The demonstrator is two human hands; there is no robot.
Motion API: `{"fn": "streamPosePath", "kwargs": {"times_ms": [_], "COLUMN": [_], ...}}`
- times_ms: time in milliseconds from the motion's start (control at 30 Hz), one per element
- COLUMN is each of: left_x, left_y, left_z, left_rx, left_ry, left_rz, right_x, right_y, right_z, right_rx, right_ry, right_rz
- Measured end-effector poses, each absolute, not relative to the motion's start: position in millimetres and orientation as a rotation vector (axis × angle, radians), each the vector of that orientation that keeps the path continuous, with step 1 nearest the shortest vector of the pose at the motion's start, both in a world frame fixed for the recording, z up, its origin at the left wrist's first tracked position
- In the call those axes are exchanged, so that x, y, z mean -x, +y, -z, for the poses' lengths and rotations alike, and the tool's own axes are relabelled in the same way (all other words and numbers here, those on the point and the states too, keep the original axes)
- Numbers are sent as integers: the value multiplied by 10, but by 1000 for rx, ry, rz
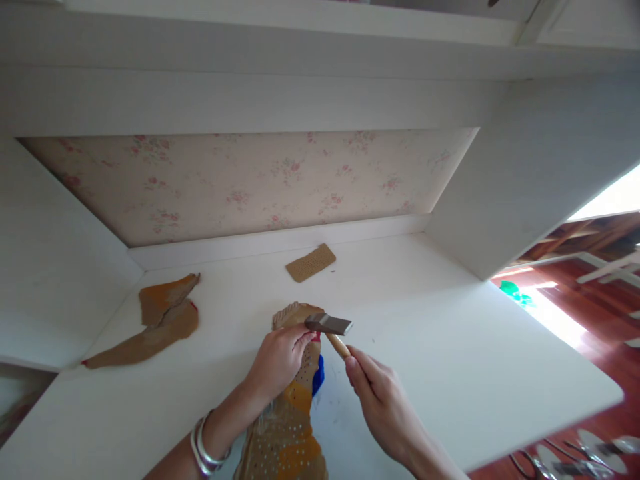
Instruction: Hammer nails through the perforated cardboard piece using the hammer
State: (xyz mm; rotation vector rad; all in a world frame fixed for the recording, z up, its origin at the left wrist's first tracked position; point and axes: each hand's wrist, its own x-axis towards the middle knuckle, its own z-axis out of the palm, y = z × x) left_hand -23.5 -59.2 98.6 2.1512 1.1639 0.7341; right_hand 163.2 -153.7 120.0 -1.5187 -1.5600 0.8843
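My right hand (377, 400) is wrapped round the pale wooden handle of a hammer (329, 324). Its dark metal head is over a long brown cardboard piece (287, 433), right by the fingertips of my left hand (280, 357). That hand rests on the cardboard with its fingers pinched together; the hammer head hides what they hold, if anything. Many small holes dot the cardboard, which has orange patches and a ragged, ridged far end. Something blue (319, 377) sticks out at its right edge, and a bit of red shows near my fingertips.
On the white desktop (425, 333), torn cardboard pieces (155, 337) lie at the left and a small brown rectangle (311, 263) lies at the back. White side panels and a flowered back wall (280, 187) surround it. Metal objects (575, 460) stand off the right edge, above a reddish floor.
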Motion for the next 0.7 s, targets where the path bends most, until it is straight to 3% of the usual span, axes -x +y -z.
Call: {"fn": "streamPosePath", "kwargs": {"times_ms": [700], "left_x": [229], "left_y": [-587], "left_z": [-972], "left_rx": [-2172], "left_ry": [1152], "left_rz": [-732], "right_x": [-1635], "right_y": [-1551], "right_z": [-1162], "right_rx": [1533], "right_ry": [-1544], "right_rz": [-867]}}
